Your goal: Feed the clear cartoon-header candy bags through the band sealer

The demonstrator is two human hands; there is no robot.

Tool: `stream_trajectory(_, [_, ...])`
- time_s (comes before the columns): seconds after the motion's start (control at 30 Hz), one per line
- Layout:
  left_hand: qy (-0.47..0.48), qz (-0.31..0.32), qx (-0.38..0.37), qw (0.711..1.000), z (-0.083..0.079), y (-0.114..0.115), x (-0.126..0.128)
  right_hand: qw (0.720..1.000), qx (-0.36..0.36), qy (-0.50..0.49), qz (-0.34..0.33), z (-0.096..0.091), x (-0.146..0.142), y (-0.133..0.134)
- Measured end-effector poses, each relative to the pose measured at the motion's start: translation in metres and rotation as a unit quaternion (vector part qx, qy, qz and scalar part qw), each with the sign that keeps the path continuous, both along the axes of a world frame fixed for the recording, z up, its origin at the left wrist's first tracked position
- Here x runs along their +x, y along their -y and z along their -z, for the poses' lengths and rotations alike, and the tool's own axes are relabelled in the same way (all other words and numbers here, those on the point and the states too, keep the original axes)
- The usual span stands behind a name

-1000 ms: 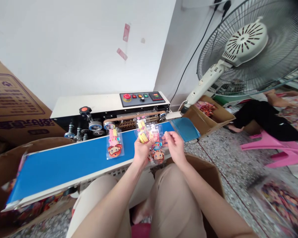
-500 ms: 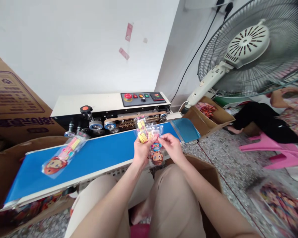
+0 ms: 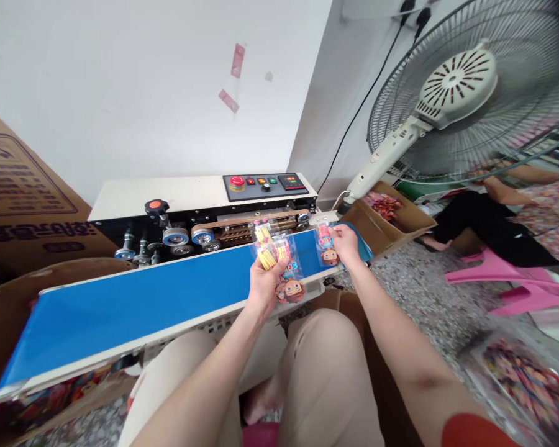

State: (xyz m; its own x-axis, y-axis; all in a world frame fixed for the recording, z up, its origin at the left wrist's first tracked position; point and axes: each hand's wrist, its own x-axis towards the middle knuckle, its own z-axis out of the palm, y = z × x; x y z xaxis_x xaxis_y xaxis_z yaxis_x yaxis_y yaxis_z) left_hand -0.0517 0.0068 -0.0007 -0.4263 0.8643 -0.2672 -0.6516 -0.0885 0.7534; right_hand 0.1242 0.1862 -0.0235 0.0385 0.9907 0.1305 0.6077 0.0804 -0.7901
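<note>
My left hand [image 3: 262, 287] grips a stack of clear toy packets [image 3: 279, 264] with cartoon faces and yellow sticks, held over the near edge of the blue conveyor belt [image 3: 135, 301]. My right hand [image 3: 344, 241] pinches a single packet [image 3: 326, 245] at the right end of the belt, beside the sealing machine [image 3: 200, 205] and its intake. The belt's surface carries no packet in view. The machine's control panel [image 3: 264, 184] shows a red button and lit indicators.
A cardboard box [image 3: 391, 217] with colourful packets stands right of the machine. A standing fan [image 3: 461, 93] leans at the upper right. Another person sits at the far right by a pink stool [image 3: 507, 279]. Cartons stand at left; more packets lie on the floor at the lower right.
My right hand pulled one packet off the stack and carried it right to the belt's end. The packet riding the belt went left and dropped out of sight.
</note>
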Motion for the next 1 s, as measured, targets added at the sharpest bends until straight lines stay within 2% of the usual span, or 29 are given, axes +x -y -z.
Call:
stream_trajectory(0.1, [-0.012, -0.004, -0.001, 1.000, -0.003, 0.000, 0.000, 0.996, 0.016, 0.082, -0.016, -0.004, -0.011, -0.016])
stream_trajectory(0.2, [-0.017, -0.015, -0.010, 1.000, -0.006, 0.000, -0.001, 0.994, 0.049, 0.097, -0.032, -0.012, -0.024, 0.000])
stream_trajectory(0.23, [-0.018, -0.017, -0.013, 1.000, -0.007, 0.000, -0.001, 0.995, 0.065, 0.071, -0.037, -0.015, -0.028, 0.012])
stream_trajectory(0.3, [-0.021, -0.018, -0.015, 0.999, -0.008, 0.000, 0.000, 0.994, 0.050, -0.026, -0.095, -0.020, -0.035, 0.045])
stream_trajectory(0.37, [-0.027, -0.017, -0.011, 0.999, -0.008, -0.001, 0.001, 0.967, -0.040, -0.148, -0.205, -0.022, -0.043, 0.082])
stream_trajectory(0.4, [-0.030, -0.017, -0.008, 0.999, -0.007, -0.001, 0.002, 0.954, -0.060, -0.184, -0.229, -0.023, -0.047, 0.098])
stream_trajectory(0.47, [-0.035, -0.016, 0.000, 0.999, -0.005, -0.001, 0.004, 0.938, -0.087, -0.237, -0.237, -0.022, -0.053, 0.122])
stream_trajectory(0.53, [-0.035, -0.012, 0.008, 0.999, -0.003, -0.001, 0.006, 0.933, -0.102, -0.286, -0.194, -0.017, -0.053, 0.128])
stream_trajectory(0.6, [-0.031, 0.009, 0.008, 0.999, -0.003, -0.001, 0.005, 0.928, -0.108, -0.333, -0.127, -0.011, -0.044, 0.114])
stream_trajectory(0.67, [-0.029, 0.031, -0.001, 0.999, -0.004, 0.000, 0.004, 0.936, -0.079, -0.340, -0.051, -0.003, -0.028, 0.086])
stream_trajectory(0.77, [-0.030, 0.042, -0.004, 0.999, -0.006, 0.002, 0.002, 0.975, -0.021, -0.220, 0.022, 0.005, -0.007, 0.035])
stream_trajectory(0.83, [-0.031, 0.035, -0.001, 0.999, -0.007, 0.002, 0.002, 0.995, -0.012, -0.093, 0.025, 0.006, -0.002, 0.008])
stream_trajectory(0.9, [-0.032, 0.039, -0.001, 0.999, -0.007, 0.001, 0.002, 1.000, -0.016, 0.013, 0.000, 0.004, -0.007, -0.005])
stream_trajectory(1.0, [-0.056, 0.055, -0.012, 0.997, -0.005, 0.000, 0.002, 0.995, 0.023, 0.089, -0.026, -0.005, -0.023, 0.004])
